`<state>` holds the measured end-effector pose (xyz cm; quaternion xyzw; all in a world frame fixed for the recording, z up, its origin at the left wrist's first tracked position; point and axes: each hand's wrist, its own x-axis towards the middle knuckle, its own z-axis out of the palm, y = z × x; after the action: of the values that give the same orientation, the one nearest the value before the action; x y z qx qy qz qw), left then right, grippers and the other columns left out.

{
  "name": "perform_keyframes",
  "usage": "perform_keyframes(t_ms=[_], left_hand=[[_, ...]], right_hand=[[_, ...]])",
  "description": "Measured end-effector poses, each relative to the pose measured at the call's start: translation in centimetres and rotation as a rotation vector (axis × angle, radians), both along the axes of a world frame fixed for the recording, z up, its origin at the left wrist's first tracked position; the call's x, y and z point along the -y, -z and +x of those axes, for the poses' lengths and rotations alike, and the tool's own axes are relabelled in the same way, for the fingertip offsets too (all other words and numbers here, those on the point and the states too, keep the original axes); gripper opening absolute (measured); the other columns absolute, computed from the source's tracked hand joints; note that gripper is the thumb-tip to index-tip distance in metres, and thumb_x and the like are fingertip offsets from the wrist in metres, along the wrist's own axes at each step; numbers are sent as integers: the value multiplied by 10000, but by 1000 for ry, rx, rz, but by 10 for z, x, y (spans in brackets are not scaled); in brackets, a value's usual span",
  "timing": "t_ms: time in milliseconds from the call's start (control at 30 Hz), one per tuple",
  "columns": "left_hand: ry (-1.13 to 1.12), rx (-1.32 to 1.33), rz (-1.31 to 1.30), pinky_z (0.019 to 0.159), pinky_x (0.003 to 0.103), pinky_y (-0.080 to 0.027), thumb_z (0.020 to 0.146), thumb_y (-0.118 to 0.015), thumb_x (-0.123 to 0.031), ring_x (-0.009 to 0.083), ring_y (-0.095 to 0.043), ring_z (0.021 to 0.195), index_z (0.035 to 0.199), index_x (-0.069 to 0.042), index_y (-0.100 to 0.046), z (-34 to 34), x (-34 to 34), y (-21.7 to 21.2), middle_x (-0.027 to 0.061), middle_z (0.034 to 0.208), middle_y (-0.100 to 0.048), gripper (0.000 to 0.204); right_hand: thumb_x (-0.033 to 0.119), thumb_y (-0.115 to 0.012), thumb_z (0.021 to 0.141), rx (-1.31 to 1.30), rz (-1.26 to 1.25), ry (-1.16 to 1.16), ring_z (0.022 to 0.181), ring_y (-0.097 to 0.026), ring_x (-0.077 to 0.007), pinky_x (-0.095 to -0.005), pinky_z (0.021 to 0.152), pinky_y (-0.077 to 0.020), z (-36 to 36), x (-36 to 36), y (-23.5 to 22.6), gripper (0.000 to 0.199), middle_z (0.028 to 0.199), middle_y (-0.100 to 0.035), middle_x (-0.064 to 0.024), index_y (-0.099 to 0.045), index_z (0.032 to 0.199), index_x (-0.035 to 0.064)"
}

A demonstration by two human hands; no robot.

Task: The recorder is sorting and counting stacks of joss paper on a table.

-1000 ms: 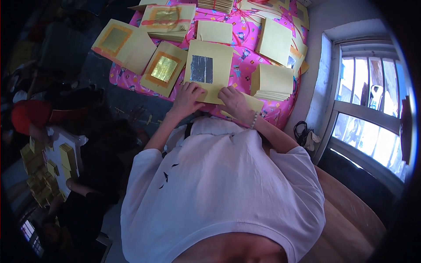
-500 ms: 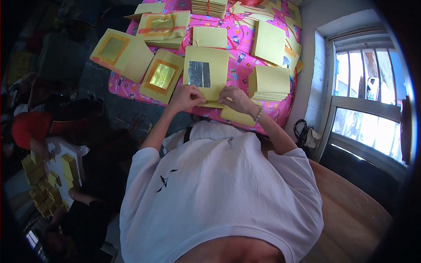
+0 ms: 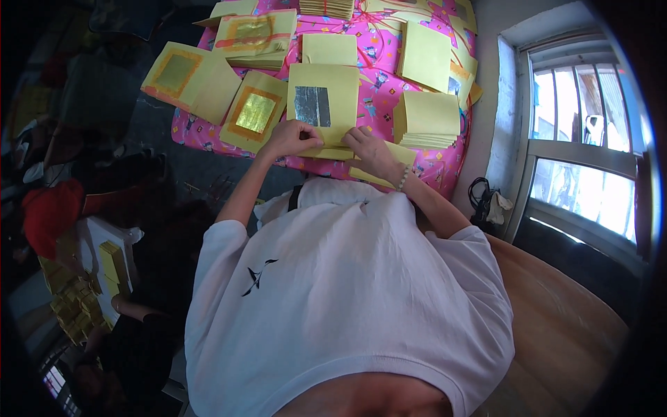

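A yellow paper sheet (image 3: 344, 87) with a silver foil rectangle (image 3: 312, 106) lies before me at the table's near edge, its near strip folded up. My left hand (image 3: 292, 139) pinches this fold, thumb and fingers closed on it. At the fold's right part is my right hand (image 3: 372, 149), fingers bent and closed on the paper, a beaded bracelet at the wrist. The fingertips partly cover the fold. Another yellow sheet (image 3: 399, 154) shows beside and under my right hand. Left of my left hand lies a yellow sheet with an orange-bordered gold foil square (image 3: 254, 113).
Stacks of yellow paper (image 3: 429, 119) stand on the pink patterned tablecloth (image 3: 379, 83). Red ties (image 3: 361, 21) lie at the back. A barred window (image 3: 583, 104) is at the right. At lower left, other people handle yellow paper bundles (image 3: 111, 267) on a white table (image 3: 94, 240).
The view has shifted slightly, so the table sits higher in it. Both hands stay at the sheet's near fold; the right fingers have moved a little and the foil looks brighter.
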<state>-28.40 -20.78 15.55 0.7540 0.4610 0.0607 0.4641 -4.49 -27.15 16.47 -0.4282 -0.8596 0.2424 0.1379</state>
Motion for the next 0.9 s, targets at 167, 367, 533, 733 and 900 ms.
perform_keyframes(t_ms=[167,367,533,733,900], left_hand=[[0,46,-40,601,262,-459,725,-717,-302,113,-611,622,806,-96,-682,-1,2,4,13,674,-648,224],[21,118,-43,597,234,-456,761,-718,-227,64,-566,626,811,-52,-671,-2,5,3,-5,692,-630,187],[1,127,-51,598,232,-458,762,-715,-212,62,-562,627,808,-44,-667,-3,8,7,-6,693,-628,180],[-23,87,-10,597,242,-458,772,-700,-200,67,-558,619,804,-35,-661,0,10,10,0,683,-625,172],[-46,106,-36,596,242,-456,771,-698,-199,68,-557,613,799,-35,-665,0,9,11,3,671,-624,169]], right_hand=[[182,-736,658,-27,3,-21,957,-519,-284,-373,809,-471,5,-7,3,408,967,-517,-104,-513,968,40],[177,-673,746,-162,-96,-36,808,-587,-276,-380,723,-487,12,-20,5,180,836,-564,-107,-597,819,31],[172,-650,783,-174,-184,-31,748,-592,-271,-365,690,-480,13,-30,7,162,788,-582,-115,-626,796,12],[154,-626,822,-195,-242,-62,712,-594,-243,-340,662,-477,16,-38,14,146,772,-584,-105,-636,830,9],[149,-609,839,-194,-276,-76,722,-598,-236,-335,670,-478,18,-42,17,150,786,-589,-108,-638,833,2]])
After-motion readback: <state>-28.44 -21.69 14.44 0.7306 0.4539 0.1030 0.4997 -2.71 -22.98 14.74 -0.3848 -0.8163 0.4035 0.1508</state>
